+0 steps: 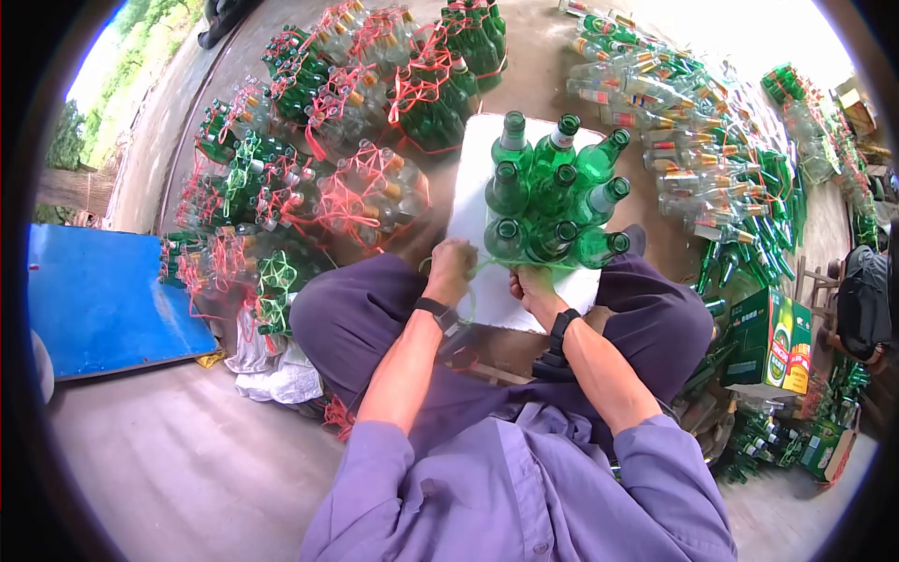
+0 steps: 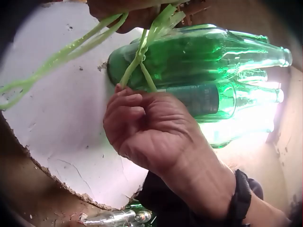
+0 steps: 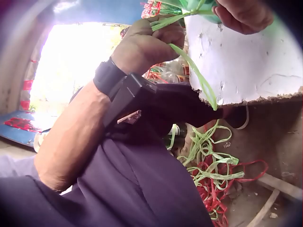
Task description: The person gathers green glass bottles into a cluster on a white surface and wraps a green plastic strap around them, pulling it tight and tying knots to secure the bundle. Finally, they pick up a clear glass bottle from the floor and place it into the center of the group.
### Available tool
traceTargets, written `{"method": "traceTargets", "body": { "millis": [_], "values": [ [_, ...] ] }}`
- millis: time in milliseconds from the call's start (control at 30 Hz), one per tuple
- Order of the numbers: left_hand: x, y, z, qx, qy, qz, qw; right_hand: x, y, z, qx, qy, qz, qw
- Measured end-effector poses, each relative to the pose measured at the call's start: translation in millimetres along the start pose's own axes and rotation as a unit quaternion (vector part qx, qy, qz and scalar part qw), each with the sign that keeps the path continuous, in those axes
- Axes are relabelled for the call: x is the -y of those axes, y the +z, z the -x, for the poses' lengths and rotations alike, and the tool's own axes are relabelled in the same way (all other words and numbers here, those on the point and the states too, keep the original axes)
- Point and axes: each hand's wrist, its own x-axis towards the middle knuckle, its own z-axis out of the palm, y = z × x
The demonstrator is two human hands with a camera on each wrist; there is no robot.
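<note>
Several green glass bottles (image 1: pixel 552 192) stand upright in a tight cluster on a white foam board (image 1: pixel 473 187) between the person's knees. Light green plastic twine (image 2: pixel 140 56) crosses in a knot against the side of the near bottles. The left hand (image 1: pixel 452 267), just left of the cluster, grips one part of the twine, and a loose tail hangs from that hand in the right wrist view. At the foot of the near bottles, the right hand (image 1: pixel 534 286) pinches another strand, its fingers curled in the left wrist view. Part of the left hand is cut off there.
Bundles of bottles tied with red twine (image 1: pixel 375 197) stand at the left. Many loose bottles (image 1: pixel 674 140) lie at the right, near a green beer carton (image 1: pixel 768 342). Tangled green and red twine (image 3: pixel 213 165) lies on the ground below the board. A blue panel (image 1: pixel 122 300) is far left.
</note>
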Motion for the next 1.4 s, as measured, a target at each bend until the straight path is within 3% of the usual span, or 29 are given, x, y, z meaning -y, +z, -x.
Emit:
{"method": "traceTargets", "body": {
  "millis": [200,233,300,333,367,433,500,567,600,633,667,700,733,767,833,1033,1100,1200,1300,1333,1400],
  "values": [
    [-4.9,4.8,-0.2,-0.035,0.003,0.024,0.999,2.8,-2.2,-1.4,0.001,-0.013,0.021,1.0],
    [-25.1,12.7,5.9,-0.036,0.01,0.025,0.999,3.3,-2.0,-0.7,0.005,-0.019,0.023,1.0],
    [-80.5,28.6,27.6,-0.102,-0.172,0.122,0.972,3.2,-1.1,-0.1,-0.011,-0.007,0.027,1.0],
    [8.0,1.0,-0.4,-0.017,0.032,0.017,0.999,6.1,-1.9,1.5,0.002,0.004,0.028,1.0],
    [6.9,-1.8,0.7,-0.018,0.041,0.017,0.999,9.3,-2.4,2.9,0.007,-0.004,0.029,1.0],
    [-3.3,-3.0,2.1,0.007,-0.009,0.074,0.997,12.1,-4.5,4.9,0.035,0.003,0.029,0.999],
    [-29.5,0.1,7.0,0.001,0.002,0.117,0.993,16.0,-2.9,8.3,0.04,0.008,0.026,0.999],
    [-75.7,3.8,23.1,-0.059,-0.155,0.145,0.975,18.6,-0.5,16.0,0.04,0.011,0.029,0.999],
    [-70.9,-4.6,18.5,-0.06,-0.151,0.146,0.976,14.3,-5.7,6.5,0.065,0.03,0.026,0.997],
    [-57.1,-19.5,9.7,-0.054,0.013,0.022,0.998,13.6,-5.9,8.6,0.067,0.028,0.027,0.997],
    [-50.3,-27.9,4.6,-0.046,0.176,-0.103,0.978,12.9,-6.1,11.4,0.066,0.041,0.03,0.997],
    [-72.0,-24.1,11.0,-0.046,0.177,-0.102,0.978,11.6,-6.9,13.5,0.064,0.055,0.032,0.996],
    [-115.1,-15.8,24.4,-0.093,0.036,0.06,0.993,10.8,-8.7,14.4,0.064,0.054,0.034,0.996],
    [-149.5,-10.7,33.9,-0.134,-0.106,0.22,0.96,10.6,-10.8,14.6,0.067,0.06,0.064,0.994],
    [-170.1,-13.4,37.9,-0.134,-0.11,0.211,0.962,10.8,-11.5,19.9,0.069,0.067,0.096,0.991],
    [-226.1,-21.7,62.5,-0.065,-0.015,0.137,0.988,25.7,-7.6,54.2,0.113,0.035,0.194,0.974],
    [-243.5,-21.4,74.1,-0.051,-0.015,0.116,0.992,41.2,4.3,79.2,0.188,0.001,0.258,0.948],
    [-251.4,-16.4,82.7,0.047,0.041,-0.003,0.998,72.7,29.8,116.8,0.266,-0.025,0.27,0.925],
    [-251.7,-6.6,95.6,0.123,0.078,-0.089,0.985,103.3,53.7,164.6,0.322,-0.076,0.239,0.913],
    [-257.7,-1.9,103.9,0.121,0.075,-0.129,0.981,109.5,61.1,174.6,0.328,-0.057,0.194,0.923],
    [-259.9,4.1,113.2,0.144,0.107,-0.167,0.969,111.6,61.3,168.9,0.357,-0.088,0.139,0.92]
  ]
}}
